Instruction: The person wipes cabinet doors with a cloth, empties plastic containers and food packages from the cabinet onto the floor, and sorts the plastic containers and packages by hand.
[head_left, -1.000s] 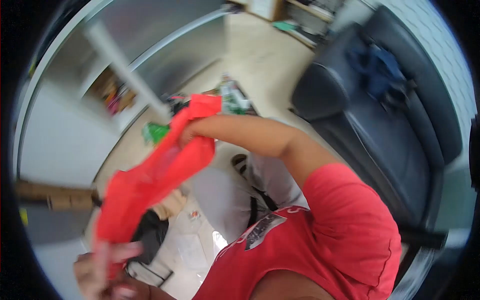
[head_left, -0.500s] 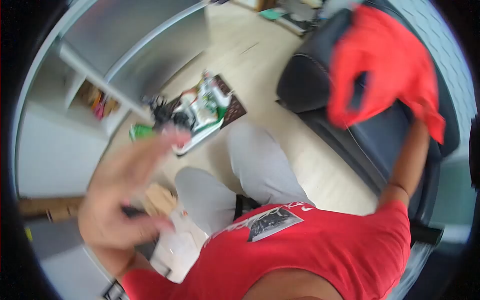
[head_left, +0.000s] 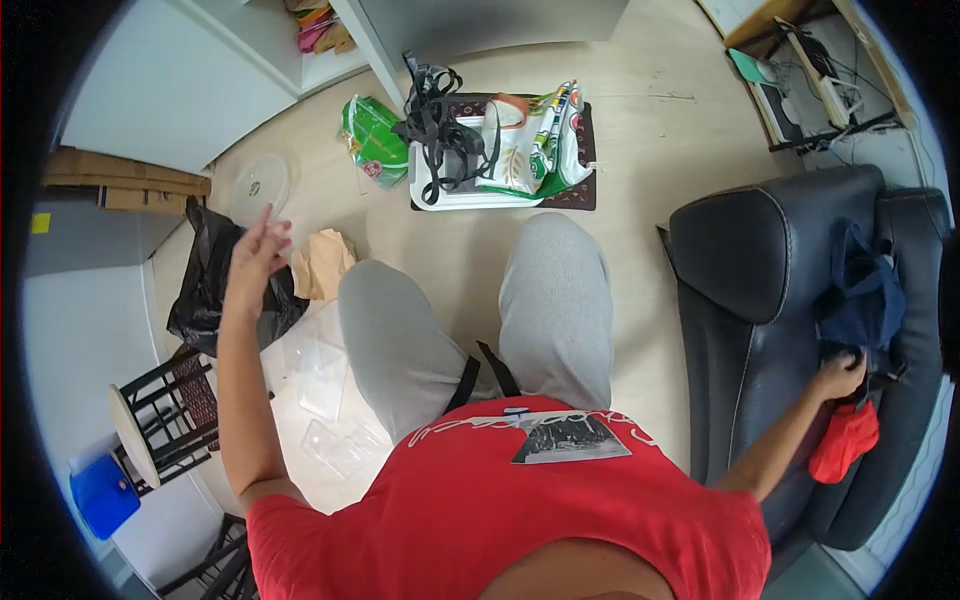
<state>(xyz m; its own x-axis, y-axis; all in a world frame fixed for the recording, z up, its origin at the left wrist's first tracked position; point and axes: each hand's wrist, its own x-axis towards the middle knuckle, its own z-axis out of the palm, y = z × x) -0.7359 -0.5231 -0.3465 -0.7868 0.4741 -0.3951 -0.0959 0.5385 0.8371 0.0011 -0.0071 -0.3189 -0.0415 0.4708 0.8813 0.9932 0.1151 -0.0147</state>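
My right hand is over the black leather sofa, fingers closed at a small dark thing I cannot make out. Just below that hand on the seat is a bunched red cloth. Above the hand lies a dark blue fabric bag with a loop handle. On the other side, my left hand hangs in the air with its fingers apart, holding nothing. Beneath it are a black plastic bag and, to the right, a crumpled brown paper piece. A clear round lid lies just beyond.
Ahead of my knees, a white tray on a dark mat carries black straps and printed packaging. A green packet lies left of it. Clear plastic containers are on the floor by my left leg. A stool stands left.
My right hand has come down from holding the red cloth spread above the sofa; the cloth is now bunched on the seat. My left hand has moved farther from the camera. The view has turned.
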